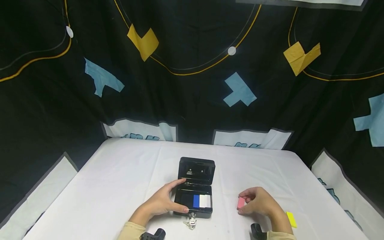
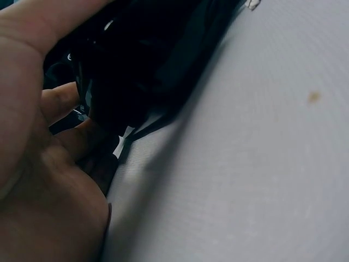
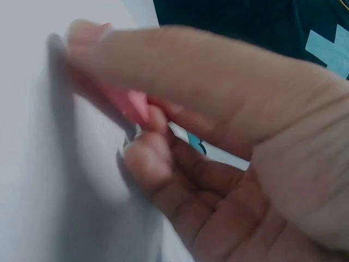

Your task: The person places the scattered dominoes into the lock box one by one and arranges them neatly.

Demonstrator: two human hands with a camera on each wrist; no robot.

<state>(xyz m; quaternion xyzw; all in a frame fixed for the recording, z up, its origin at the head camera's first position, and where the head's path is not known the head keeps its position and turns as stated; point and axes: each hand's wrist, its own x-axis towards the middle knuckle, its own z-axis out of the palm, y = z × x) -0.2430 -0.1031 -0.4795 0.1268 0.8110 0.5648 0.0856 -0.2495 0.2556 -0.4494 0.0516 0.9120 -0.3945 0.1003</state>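
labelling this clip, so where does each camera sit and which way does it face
Head: on the person's head, facing forward and down over the table, black box and pink block; left hand, right hand and sleeves show.
Left wrist: on that wrist, facing the black box; part of the left hand shows.
Right wrist: on that wrist, facing the pink block; the right hand shows large.
Head and right wrist share the pink block.

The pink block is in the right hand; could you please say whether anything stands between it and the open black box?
Nothing visible stands between the pink block and the black box; only white cloth lies there. The left hand, on the box's opposite side, and the raised lid are off that path.
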